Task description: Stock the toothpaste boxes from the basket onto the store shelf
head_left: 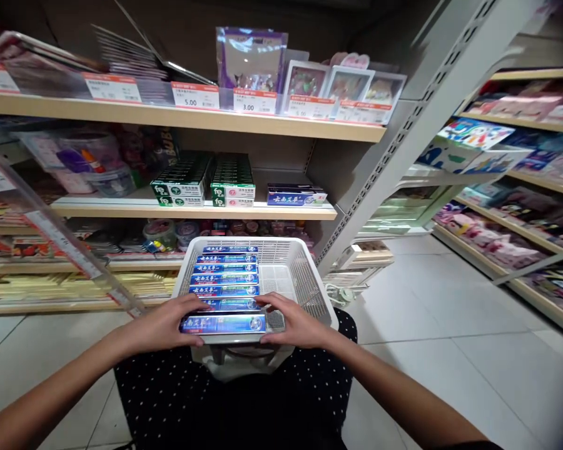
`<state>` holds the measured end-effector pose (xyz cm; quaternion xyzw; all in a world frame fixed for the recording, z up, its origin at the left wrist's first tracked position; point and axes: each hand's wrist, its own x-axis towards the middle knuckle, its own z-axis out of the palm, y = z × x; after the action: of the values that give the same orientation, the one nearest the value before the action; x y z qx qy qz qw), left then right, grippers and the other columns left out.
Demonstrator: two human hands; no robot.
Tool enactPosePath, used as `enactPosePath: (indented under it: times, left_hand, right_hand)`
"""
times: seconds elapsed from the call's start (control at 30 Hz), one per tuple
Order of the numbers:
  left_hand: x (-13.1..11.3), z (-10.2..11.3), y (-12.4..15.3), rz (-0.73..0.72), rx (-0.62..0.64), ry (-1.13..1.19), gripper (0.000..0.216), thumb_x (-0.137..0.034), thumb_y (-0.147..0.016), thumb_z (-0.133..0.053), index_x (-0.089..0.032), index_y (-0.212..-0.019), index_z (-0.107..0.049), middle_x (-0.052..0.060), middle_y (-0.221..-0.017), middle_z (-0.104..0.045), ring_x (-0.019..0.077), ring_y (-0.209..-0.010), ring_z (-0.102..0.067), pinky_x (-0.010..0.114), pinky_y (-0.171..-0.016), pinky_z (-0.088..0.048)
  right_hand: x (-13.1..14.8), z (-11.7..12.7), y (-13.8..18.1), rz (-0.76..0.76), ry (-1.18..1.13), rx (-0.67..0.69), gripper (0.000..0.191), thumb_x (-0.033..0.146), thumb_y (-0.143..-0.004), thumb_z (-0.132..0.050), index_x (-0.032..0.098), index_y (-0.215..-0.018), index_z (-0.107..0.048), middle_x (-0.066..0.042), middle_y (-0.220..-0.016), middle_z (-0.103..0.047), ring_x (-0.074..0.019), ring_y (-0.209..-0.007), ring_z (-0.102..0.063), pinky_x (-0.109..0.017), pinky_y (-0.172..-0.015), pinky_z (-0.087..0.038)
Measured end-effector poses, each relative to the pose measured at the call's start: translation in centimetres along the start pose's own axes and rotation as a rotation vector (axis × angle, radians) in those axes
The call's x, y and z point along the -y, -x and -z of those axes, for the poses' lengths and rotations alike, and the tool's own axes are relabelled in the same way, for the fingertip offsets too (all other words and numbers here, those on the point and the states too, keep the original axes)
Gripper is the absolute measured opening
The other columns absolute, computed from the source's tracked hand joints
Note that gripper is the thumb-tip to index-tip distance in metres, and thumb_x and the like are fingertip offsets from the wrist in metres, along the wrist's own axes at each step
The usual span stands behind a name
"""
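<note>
A white mesh basket (309,281) rests on my lap, filled with a row of several blue toothpaste boxes (225,278). My left hand (166,325) and my right hand (293,322) each grip one end of the nearest blue box (223,324), at the basket's near rim. Fingers of both hands curl over the box's top edge. The right part of the basket holds no boxes.
Store shelves stand ahead: green toothpaste boxes (204,181) and a blue box (295,195) on the middle shelf, price tags (194,95) and packaged goods above. A grey upright (394,156) divides the shelving. More shelves (511,206) line the right; tiled floor (450,350) lies between.
</note>
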<state>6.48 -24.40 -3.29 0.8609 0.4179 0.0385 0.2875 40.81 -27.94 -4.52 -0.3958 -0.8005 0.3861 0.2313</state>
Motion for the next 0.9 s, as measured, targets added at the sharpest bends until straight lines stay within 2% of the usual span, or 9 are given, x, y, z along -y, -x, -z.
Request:
enactPosePath:
  times: [0.07, 0.13, 0.27, 0.37, 0.43, 0.57, 0.7, 0.8, 0.9]
  left_hand:
    - [1.0, -0.9, 1.3, 0.012, -0.019, 0.016, 0.061, -0.057, -0.077, -0.063, -0.033, -0.133, -0.054, 0.006, -0.144, -0.049, 0.0314, -0.13, -0.047, 0.042, -0.105, -0.04]
    - [1.8, -1.4, 1.7, 0.021, -0.033, 0.032, 0.059, -0.054, -0.079, -0.062, -0.031, -0.132, -0.054, 0.006, -0.144, -0.049, 0.0306, -0.131, -0.046, 0.041, -0.106, -0.039]
    - [2.4, -1.0, 0.5, 0.078, -0.134, 0.128, 0.051, -0.053, -0.076, -0.064, -0.029, -0.121, -0.063, 0.006, -0.131, -0.06, 0.0307, -0.12, -0.055, 0.039, -0.101, -0.043]
    - [2.7, -0.8, -1.8, 0.118, -0.255, 0.295, 0.044, -0.053, -0.072, -0.068, -0.028, -0.108, -0.069, 0.005, -0.112, -0.07, 0.0295, -0.101, -0.065, 0.035, -0.086, -0.051]
    - [2.9, -1.0, -3.7, 0.161, -0.361, 0.376, 0.044, -0.053, -0.069, -0.07, -0.026, -0.104, -0.07, 0.006, -0.106, -0.071, 0.0294, -0.093, -0.066, 0.034, -0.08, -0.052]
    - [3.6, -1.3, -7.8, 0.246, -0.571, 0.424, 0.053, -0.053, -0.064, -0.074, -0.022, -0.107, -0.067, 0.008, -0.104, -0.07, 0.0297, -0.093, -0.065, 0.037, -0.081, -0.051]
    - [4.8, -0.5, -11.6, 0.305, -0.604, 0.744, 0.064, -0.045, -0.061, -0.078, -0.017, -0.116, -0.061, 0.011, -0.104, -0.07, 0.0262, -0.093, -0.066, 0.037, -0.08, -0.053]
    - [5.8, 0.0, -13.9, 0.346, -0.607, 0.946, 0.06, -0.04, -0.056, -0.082, -0.015, -0.108, -0.065, 0.011, -0.102, -0.071, 0.0245, -0.091, -0.067, 0.035, -0.08, -0.053]
    - [6.6, -0.3, -15.3, 0.391, -0.651, 1.032, 0.058, -0.043, -0.052, -0.083, -0.014, -0.1, -0.069, 0.009, -0.091, -0.073, 0.0245, -0.086, -0.068, 0.037, -0.08, -0.053]
  right_hand:
    - [-0.2, -1.0, -0.1, -0.033, 0.0, 0.003, 0.075, 0.04, -0.073, -0.078, 0.029, -0.139, -0.044, -0.008, -0.128, -0.056, -0.0233, -0.109, -0.058, -0.038, -0.093, -0.049]
    - [-0.2, -1.4, -0.4, -0.048, -0.005, -0.004, 0.066, 0.038, -0.076, -0.075, 0.028, -0.135, -0.048, -0.008, -0.126, -0.058, -0.0226, -0.107, -0.058, -0.037, -0.091, -0.049]
    - [-0.6, -1.4, -1.2, -0.108, -0.082, -0.068, 0.041, 0.042, -0.079, -0.07, 0.025, -0.116, -0.063, -0.005, -0.107, -0.066, -0.0206, -0.092, -0.062, -0.033, -0.082, -0.051]
    - [-2.2, -1.3, -2.7, -0.224, -0.241, -0.197, 0.038, 0.047, -0.08, -0.067, 0.022, -0.108, -0.066, -0.004, -0.093, -0.068, -0.0189, -0.081, -0.062, -0.03, -0.071, -0.051]
    - [-3.8, -1.1, -4.0, -0.291, -0.378, -0.305, 0.041, 0.049, -0.079, -0.068, 0.02, -0.108, -0.066, -0.006, -0.094, -0.068, -0.0185, -0.081, -0.062, -0.03, -0.07, -0.051]
    - [-6.9, -0.3, -7.1, -0.403, -0.566, -0.482, 0.04, 0.047, -0.074, -0.072, 0.016, -0.099, -0.068, -0.008, -0.098, -0.069, -0.0182, -0.083, -0.064, -0.031, -0.073, -0.053]
    - [-8.7, 1.3, -9.8, -0.427, -0.631, -0.605, 0.038, 0.042, -0.069, -0.077, 0.017, -0.096, -0.068, -0.01, -0.102, -0.07, -0.0203, -0.087, -0.065, -0.032, -0.073, -0.054]
    - [-9.6, 2.1, -11.5, -0.404, -0.655, -0.687, 0.041, 0.041, -0.065, -0.08, 0.017, -0.096, -0.068, -0.01, -0.101, -0.071, -0.0215, -0.089, -0.065, -0.032, -0.073, -0.054]
    - [-10.4, 2.3, -12.8, -0.392, -0.67, -0.743, 0.043, 0.046, -0.064, -0.079, 0.016, -0.092, -0.068, -0.01, -0.097, -0.072, -0.0219, -0.088, -0.066, -0.032, -0.073, -0.054]
